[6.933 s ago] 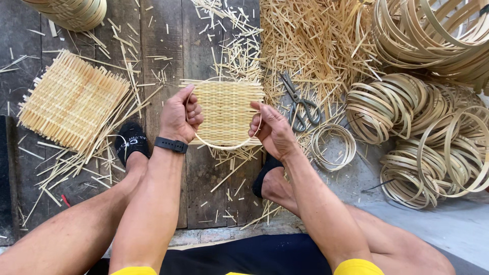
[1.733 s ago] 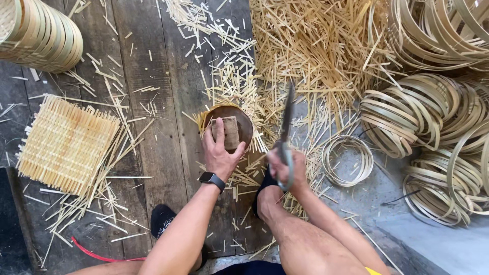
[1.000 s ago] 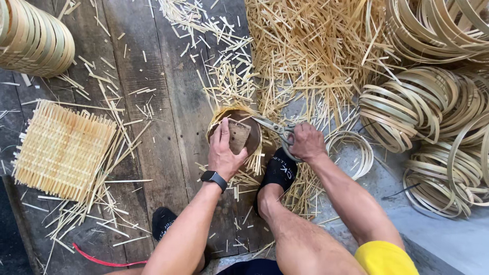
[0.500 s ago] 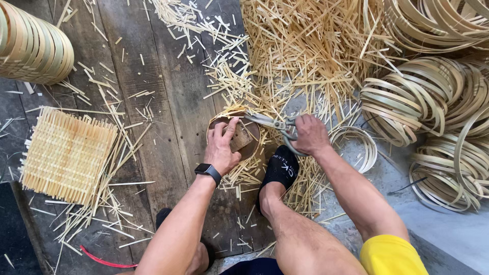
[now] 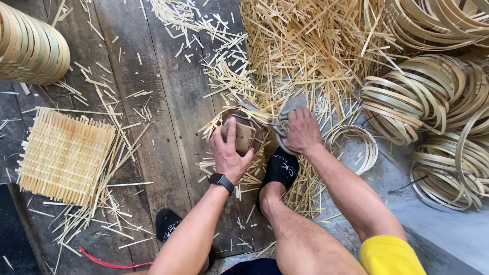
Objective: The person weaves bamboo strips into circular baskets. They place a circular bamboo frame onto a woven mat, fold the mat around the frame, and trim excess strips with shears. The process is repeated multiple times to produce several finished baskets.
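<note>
My left hand (image 5: 229,150) presses down on a round brown wooden disc with a block handle (image 5: 243,133), which lies on a woven bamboo mat; the mat's strip ends (image 5: 220,122) stick out around the disc. My right hand (image 5: 302,131) grips metal shears (image 5: 277,125), whose blades reach the disc's right edge among the protruding strips. A black watch is on my left wrist. My foot in a black sock (image 5: 281,170) rests just below the disc.
A square woven mat (image 5: 63,155) lies at the left. Stacked bamboo rings (image 5: 30,46) sit at top left, coils of bamboo hoops (image 5: 423,97) at the right, one thin hoop (image 5: 356,140) beside my right hand. Cut strips (image 5: 310,46) litter the wooden boards.
The woven mat went down on the floor under the wooden disc. My right hand picked up the shears and brought them from upright down to the disc's right edge.
</note>
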